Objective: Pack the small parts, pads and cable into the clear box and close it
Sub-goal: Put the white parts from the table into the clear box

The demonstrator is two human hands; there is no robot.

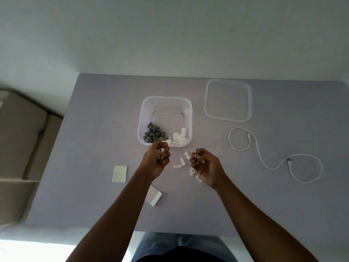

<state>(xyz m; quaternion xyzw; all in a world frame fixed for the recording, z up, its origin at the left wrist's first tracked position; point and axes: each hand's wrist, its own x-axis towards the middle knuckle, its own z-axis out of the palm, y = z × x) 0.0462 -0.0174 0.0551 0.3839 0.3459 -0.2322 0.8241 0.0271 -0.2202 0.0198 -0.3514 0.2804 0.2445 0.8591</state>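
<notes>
Currently, left hand (158,161) grasps white clips (160,154) below clear box (143,118), frame centre; right hand (206,167) pinches one clip (196,156).

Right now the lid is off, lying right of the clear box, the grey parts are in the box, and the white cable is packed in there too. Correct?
Not quite. In the head view the white cable lies loose on the table, right of the clear box, below the lid. The lid is off and the grey parts are in the box, as stated.
</notes>
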